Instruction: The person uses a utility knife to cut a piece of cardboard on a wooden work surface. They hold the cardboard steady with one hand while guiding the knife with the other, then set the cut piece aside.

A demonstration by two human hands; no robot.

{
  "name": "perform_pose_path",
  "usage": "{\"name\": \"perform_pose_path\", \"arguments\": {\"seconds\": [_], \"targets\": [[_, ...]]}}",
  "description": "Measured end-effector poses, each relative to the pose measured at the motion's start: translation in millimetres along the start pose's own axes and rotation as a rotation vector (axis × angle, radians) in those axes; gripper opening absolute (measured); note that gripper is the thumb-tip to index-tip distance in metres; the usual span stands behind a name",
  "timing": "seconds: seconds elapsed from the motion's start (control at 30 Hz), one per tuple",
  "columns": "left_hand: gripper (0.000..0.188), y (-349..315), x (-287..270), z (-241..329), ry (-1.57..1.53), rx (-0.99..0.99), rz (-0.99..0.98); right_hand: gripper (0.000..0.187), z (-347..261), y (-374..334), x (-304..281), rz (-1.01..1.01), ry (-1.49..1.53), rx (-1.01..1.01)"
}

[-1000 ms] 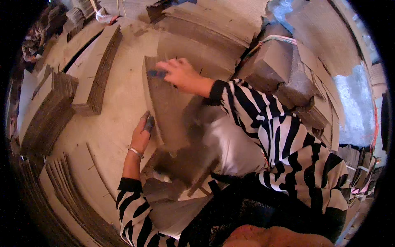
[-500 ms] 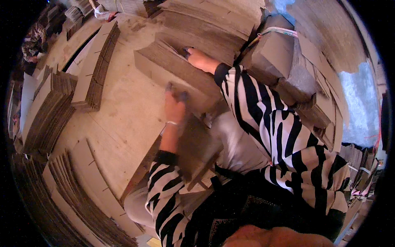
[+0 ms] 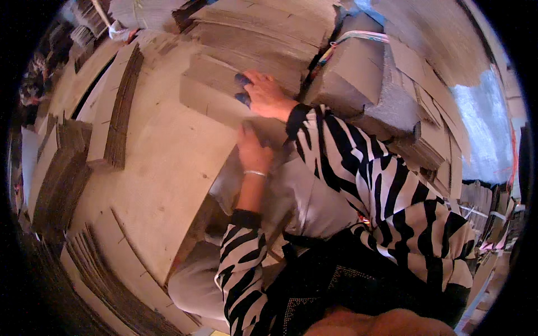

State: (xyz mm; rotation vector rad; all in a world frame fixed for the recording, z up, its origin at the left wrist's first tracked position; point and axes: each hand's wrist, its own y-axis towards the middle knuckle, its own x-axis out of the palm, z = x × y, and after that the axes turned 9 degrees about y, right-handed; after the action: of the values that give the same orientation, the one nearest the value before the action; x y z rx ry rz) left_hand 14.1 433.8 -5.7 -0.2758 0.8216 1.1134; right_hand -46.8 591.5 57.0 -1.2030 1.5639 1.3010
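A stack of flat brown cardboard pieces (image 3: 204, 89) lies in front of me on a pale wooden board. My right hand (image 3: 266, 96) rests on top of it, open, with fingers apart and dark coverings on two fingertips. Close to the stack's near side is my left hand (image 3: 255, 152), slightly blurred. Its fingers point up toward the cardboard and look stretched out, with nothing visible in them; whether they touch the stack I cannot tell.
The wooden board (image 3: 162, 151) spreads to the left. Long cardboard stacks (image 3: 115, 106) stand along its far left, and fanned strips (image 3: 120, 252) at the near left. Behind my right hand rises a larger pile (image 3: 252, 36). A tied cardboard bundle (image 3: 353, 67) sits at right.
My right hand has come off the gap between the cardboard layers and now lies flatter on the stack. My left hand has shifted right, closer to the stack. The view has turned slightly.
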Motion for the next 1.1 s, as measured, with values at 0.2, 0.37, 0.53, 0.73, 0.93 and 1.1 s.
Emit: {"name": "perform_pose_path", "arguments": {"seconds": [0.2,0.37,0.53,0.73,0.93,1.1], "targets": [[0.074,-2.1,-6.1,5.7,-0.06,-0.096,-0.032,0.052,0.9,61.2,-48.8,0.23,-0.126,0.006],[0.074,-12.7,8.7,-12.2,-0.056,-0.064,-0.067,0.065,61.3,112.8,-81.6,0.226,-0.302,0.396],[0.06,-16.5,-10.7,-5.9,-0.128,-0.113,-0.096,0.068,95.9,122.2,-69.7,0.134,-0.3,0.582],[0.065,-20.8,-19.7,-25.8,-0.201,-0.076,-0.055,0.062,94.4,148.3,-78.6,0.083,-0.257,0.632],[0.071,-23.3,-21.4,-19.9,-0.184,-0.068,-0.048,0.048,126.2,146.3,-86.7,0.027,-0.526,0.353],[0.075,-27.0,-26.1,-6.3,-0.204,-0.122,-0.11,0.05,119.9,162.0,-82.0,-0.01,-0.528,0.244]]}}
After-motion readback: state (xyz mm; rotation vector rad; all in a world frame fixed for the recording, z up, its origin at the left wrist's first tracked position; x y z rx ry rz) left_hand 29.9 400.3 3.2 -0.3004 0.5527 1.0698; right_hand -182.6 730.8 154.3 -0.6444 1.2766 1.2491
